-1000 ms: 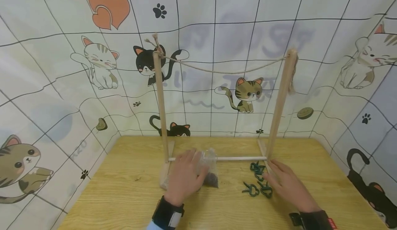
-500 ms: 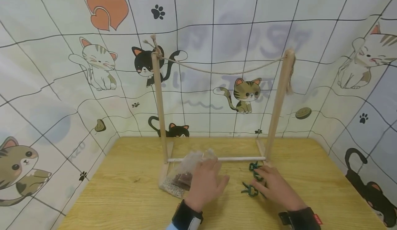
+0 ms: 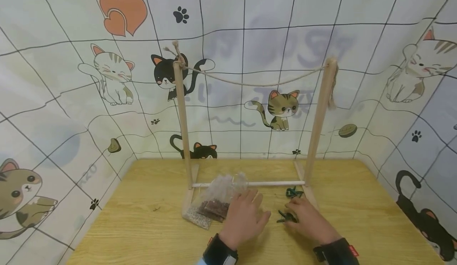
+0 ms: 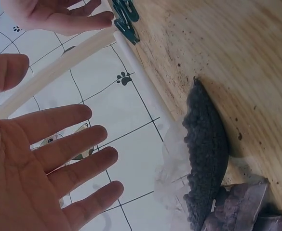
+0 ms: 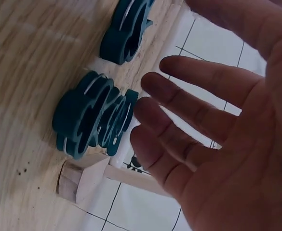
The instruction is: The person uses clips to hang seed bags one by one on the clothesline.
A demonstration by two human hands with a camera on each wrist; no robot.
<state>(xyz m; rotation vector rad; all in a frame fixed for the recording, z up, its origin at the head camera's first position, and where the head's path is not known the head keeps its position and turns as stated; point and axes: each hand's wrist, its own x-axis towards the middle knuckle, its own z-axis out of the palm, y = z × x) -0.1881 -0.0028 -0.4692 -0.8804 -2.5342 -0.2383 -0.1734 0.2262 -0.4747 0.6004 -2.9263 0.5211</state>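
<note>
My left hand (image 3: pixel 244 219) hovers beside several clear plastic bags, its fingers spread and holding nothing. One bag has grey speckled grains (image 3: pixel 197 217), another reddish-brown contents (image 3: pixel 214 208). A bag of dark granules (image 4: pixel 206 154) shows in the left wrist view; in the head view my left hand covers it. My right hand (image 3: pixel 310 219) is at the green plastic clips, fingers loosely extended. One clip (image 3: pixel 287 216) lies at its thumb and another clip (image 3: pixel 294 192) beyond its fingertips. In the right wrist view, bunched clips (image 5: pixel 83 115) sit just off the fingertips.
A wooden frame stands behind the hands, with a left post (image 3: pixel 183 126), a right post (image 3: pixel 319 126) and a white crossbar (image 3: pixel 275 183). A slack string (image 3: pixel 253 85) joins the post tops. Cat-printed cloth (image 3: pixel 228 118) encloses the wooden table (image 3: pixel 143 217).
My left hand has moved right across the bags, uncovering the grey and reddish-brown ones. My right hand has shifted left from the frame's right foot, over the clips.
</note>
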